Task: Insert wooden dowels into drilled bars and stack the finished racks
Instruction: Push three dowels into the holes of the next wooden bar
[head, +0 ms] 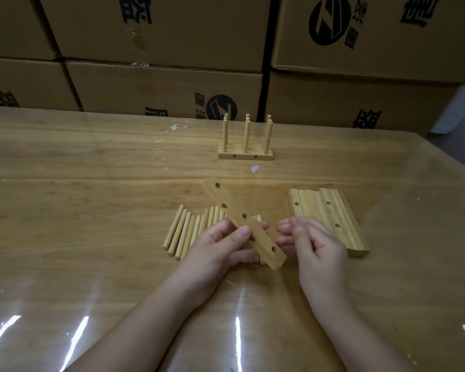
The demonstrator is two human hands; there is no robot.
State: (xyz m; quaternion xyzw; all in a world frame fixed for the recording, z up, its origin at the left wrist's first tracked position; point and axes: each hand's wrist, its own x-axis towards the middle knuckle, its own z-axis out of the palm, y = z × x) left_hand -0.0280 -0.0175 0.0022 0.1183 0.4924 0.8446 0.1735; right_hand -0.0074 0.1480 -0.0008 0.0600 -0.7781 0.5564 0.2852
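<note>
My left hand (220, 247) grips a drilled wooden bar (227, 202) near its close end, thumb on top. The bar slants up and away to the left, several holes showing along its upper face. My right hand (316, 244) hovers just right of the bar with loosely curled fingers and holds nothing. Several loose dowels (188, 229) lie side by side on the table, partly hidden under my left hand. A pile of drilled bars (333, 216) lies to the right, past my right hand. Finished racks (246, 146) with upright dowels stand farther back.
The wooden table (91, 170) is covered by a clear glossy plastic sheet. Stacked cardboard boxes (161, 84) form a wall along its far edge. Small white scraps (255, 168) lie near the racks. The table's right edge runs diagonally at the far right.
</note>
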